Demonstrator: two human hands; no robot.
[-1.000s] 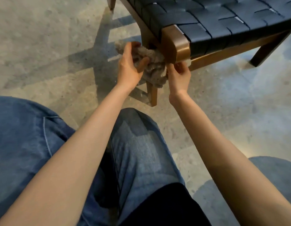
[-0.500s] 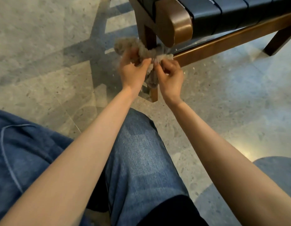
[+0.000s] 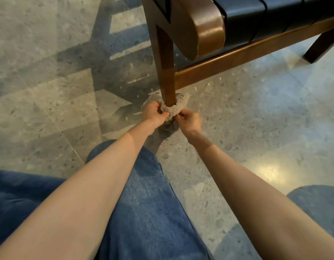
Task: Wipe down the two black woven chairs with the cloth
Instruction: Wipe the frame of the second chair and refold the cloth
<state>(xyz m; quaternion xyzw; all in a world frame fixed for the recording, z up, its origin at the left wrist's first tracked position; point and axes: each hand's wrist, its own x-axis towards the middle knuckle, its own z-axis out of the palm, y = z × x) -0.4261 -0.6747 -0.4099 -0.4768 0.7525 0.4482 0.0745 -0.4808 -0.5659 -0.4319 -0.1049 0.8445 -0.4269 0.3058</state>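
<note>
Past the blue denim knee (image 3: 143, 184), pinching with left hand (image 3: 154, 113) and right hand (image 3: 189, 120) the ends of a fuzzy grey-beige cloth (image 3: 171, 109) looped round the foot of the brown wooden chair leg (image 3: 167, 72). Looks like leg-wiping at its lowest reach; next calls for freeing the loop and carrying it to another leg. Beyond, shows only an edge of the black woven strap seat (image 3: 256, 17), and no second chair.

A grey speckled stone floor (image 3: 256, 119) of large tiles fills the view, crossed at upper left by a dark, banded shadow (image 3: 106, 76). A bright glare spot (image 3: 271, 173) shines at right. A blue denim trouser leg (image 3: 149, 203) stretches up from the bottom edge.
</note>
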